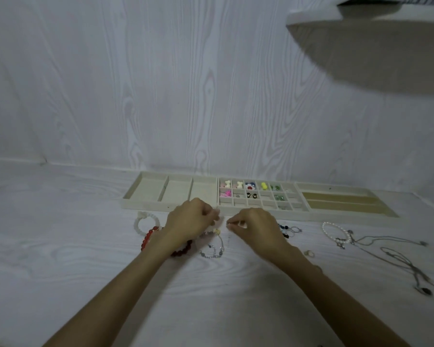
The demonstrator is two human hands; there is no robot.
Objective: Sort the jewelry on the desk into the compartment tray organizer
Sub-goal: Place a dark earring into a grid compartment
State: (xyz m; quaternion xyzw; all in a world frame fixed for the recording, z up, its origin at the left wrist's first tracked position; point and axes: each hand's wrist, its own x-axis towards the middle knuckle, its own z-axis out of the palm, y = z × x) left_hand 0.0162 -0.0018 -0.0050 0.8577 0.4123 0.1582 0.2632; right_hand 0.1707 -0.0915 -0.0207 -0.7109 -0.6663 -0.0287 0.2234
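A long cream compartment tray (145, 205) lies against the back wall; its middle grid holds small colourful earrings (250, 185). My left hand (189, 221) and my right hand (254, 226) hover just in front of the tray, fingers curled, each pinching one end of a thin silver bracelet (212, 254) whose loop hangs down to the desk. A red bead bracelet (152, 235) lies partly under my left wrist. A white bead bracelet (142, 220) sits to its left.
To the right on the desk lie a blue bead piece (285, 227), a pearl bracelet (332, 231), a small ring (308, 252) and long thin necklaces (398, 259). A shelf (373, 41) juts out at the upper right. The tray's three large left compartments hold nothing.
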